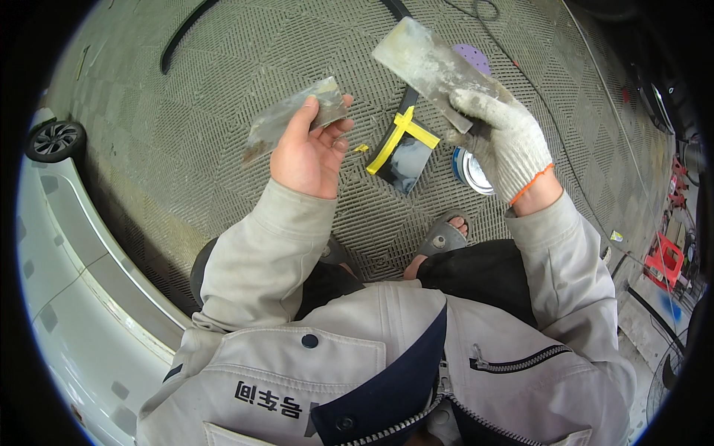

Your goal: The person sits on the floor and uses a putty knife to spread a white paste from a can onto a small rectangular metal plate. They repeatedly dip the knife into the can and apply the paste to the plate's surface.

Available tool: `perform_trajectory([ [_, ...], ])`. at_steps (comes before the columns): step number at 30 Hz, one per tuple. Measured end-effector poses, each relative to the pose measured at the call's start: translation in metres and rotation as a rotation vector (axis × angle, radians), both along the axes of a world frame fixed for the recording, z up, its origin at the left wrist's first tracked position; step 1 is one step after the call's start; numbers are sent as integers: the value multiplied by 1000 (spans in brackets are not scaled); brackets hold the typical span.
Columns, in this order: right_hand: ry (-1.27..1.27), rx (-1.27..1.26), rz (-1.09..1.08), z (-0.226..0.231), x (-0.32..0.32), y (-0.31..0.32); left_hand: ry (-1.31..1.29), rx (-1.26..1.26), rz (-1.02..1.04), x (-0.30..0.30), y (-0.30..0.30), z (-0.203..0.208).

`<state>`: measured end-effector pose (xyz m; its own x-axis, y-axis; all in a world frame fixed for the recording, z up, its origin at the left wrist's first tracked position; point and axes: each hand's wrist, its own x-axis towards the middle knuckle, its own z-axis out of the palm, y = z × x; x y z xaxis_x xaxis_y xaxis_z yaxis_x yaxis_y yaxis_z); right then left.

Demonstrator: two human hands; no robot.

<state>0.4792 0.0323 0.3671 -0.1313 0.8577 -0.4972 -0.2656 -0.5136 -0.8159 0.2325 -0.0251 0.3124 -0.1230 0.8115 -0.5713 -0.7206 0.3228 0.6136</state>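
Observation:
My bare left hand (pixel 306 163) pinches a thin, smeared metal putty spreader (pixel 286 117) between thumb and fingers. A longer, grey-stained flat plate (pixel 425 61) is gripped in my right hand (pixel 509 141), which wears a white knitted glove with an orange cuff edge. The two tools are held apart. Below and between them, a black panel piece (pixel 407 165) lies on the floor, edged with yellow masking tape (pixel 405 130) and bearing a whitish smeared patch. Partly hidden behind my right hand is a round tin (pixel 470 172). A purple sanding disc (pixel 473 58) shows beyond the plate.
The floor is grey ribbed tiling (pixel 223 111). A light-coloured car (pixel 97 312) stands close at left, with a wheel (pixel 56 141) near it. Black curved trim (pixel 178 37) lies far left. A cable (pixel 543 97) crosses the right side, near a red stool (pixel 664 260).

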Motion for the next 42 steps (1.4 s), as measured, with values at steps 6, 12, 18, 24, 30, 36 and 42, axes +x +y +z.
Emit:
perform_trajectory([
  [6, 127, -76, 77, 5, -2, -2, -35, 10, 3, 0, -1, 2],
  [12, 83, -53, -5, 3, -1, -2, 62, 30, -21, 3, -2, 5],
  [18, 91, -7, 182, 1, 0, -3, 88, 41, -40, 2, -1, 7],
  [24, 52, 64, 396, -4, 0, -5, 86, 39, -42, 3, 0, 7],
  [30, -81, -30, 490, -1, -3, -9, 126, 118, -101, 8, 0, 14],
  [36, -256, 4, 543, -2, -10, -12, 378, 236, -122, 15, -5, 21],
  [42, -317, 28, 577, -4, -9, -9, 578, 272, -189, 17, -7, 25],
])
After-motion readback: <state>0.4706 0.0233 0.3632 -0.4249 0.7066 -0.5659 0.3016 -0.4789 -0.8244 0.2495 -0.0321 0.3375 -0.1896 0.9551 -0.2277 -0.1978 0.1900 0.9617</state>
